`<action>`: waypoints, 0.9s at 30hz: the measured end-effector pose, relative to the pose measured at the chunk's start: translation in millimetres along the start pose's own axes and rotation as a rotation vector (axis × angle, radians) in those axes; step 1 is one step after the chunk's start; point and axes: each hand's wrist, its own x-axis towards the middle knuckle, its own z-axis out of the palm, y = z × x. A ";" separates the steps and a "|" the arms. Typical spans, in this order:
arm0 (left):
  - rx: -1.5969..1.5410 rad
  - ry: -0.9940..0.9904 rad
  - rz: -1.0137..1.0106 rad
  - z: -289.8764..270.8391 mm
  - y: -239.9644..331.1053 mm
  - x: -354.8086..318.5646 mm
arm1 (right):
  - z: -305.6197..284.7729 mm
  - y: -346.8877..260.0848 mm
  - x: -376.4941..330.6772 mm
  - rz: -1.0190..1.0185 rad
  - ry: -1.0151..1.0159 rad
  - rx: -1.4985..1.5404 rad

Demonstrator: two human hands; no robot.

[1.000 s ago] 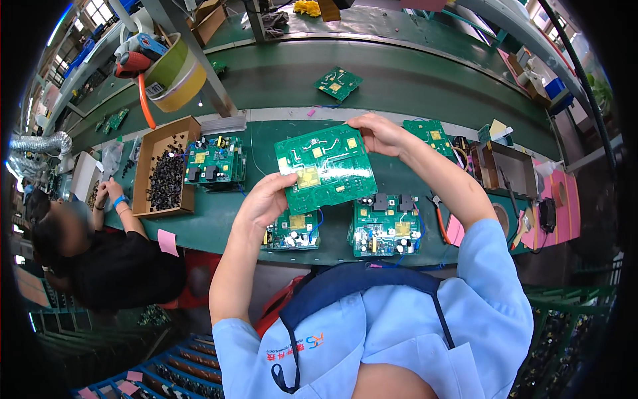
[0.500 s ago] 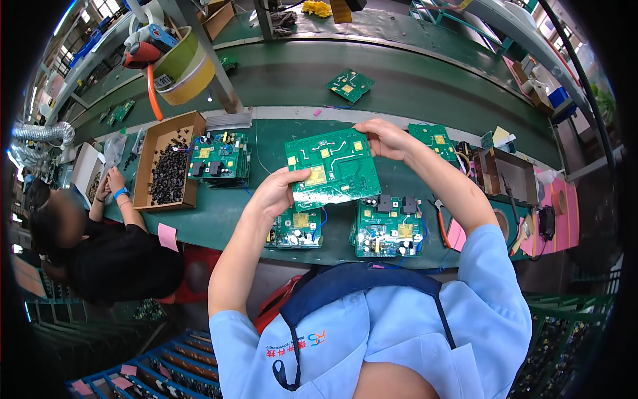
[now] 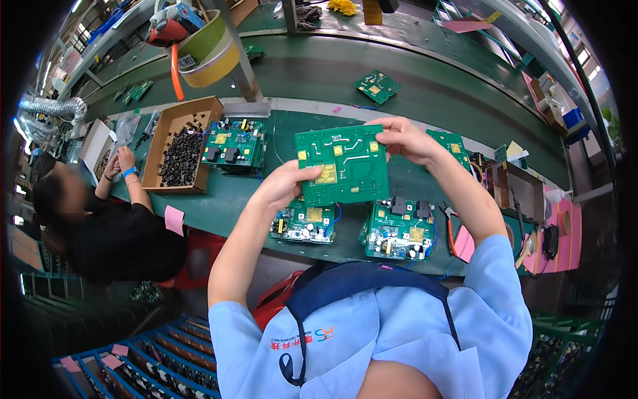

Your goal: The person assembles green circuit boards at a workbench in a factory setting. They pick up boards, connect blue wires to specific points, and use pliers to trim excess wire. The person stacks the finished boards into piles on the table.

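Left fingers (image 3: 310, 174) pinching green circuit board (image 3: 364, 174) at left edge; right fingers (image 3: 393, 138) pinching its upper right corner.

The green circuit board (image 3: 364, 178) between the left hand (image 3: 284, 184) and the right hand (image 3: 407, 141) has been turned squarer to the view: its edge below the right hand, slanted a second ago, now runs nearly upright. The bright glare to the right of the left hand's thumb has gone, leaving the board's white lines plainer.
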 end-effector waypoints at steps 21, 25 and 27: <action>1.873 0.344 1.027 -54.4 -30.4 -65.6 | 87.2 43.9 -11.5 -1.217 -0.291 -1.389; 1.915 0.350 1.024 -68.3 -48.0 -61.7 | 96.4 65.8 -7.5 -1.180 -0.362 -1.412; 1.910 0.364 1.017 -72.9 -52.1 -58.4 | 99.8 72.3 -6.6 -1.161 -0.365 -1.397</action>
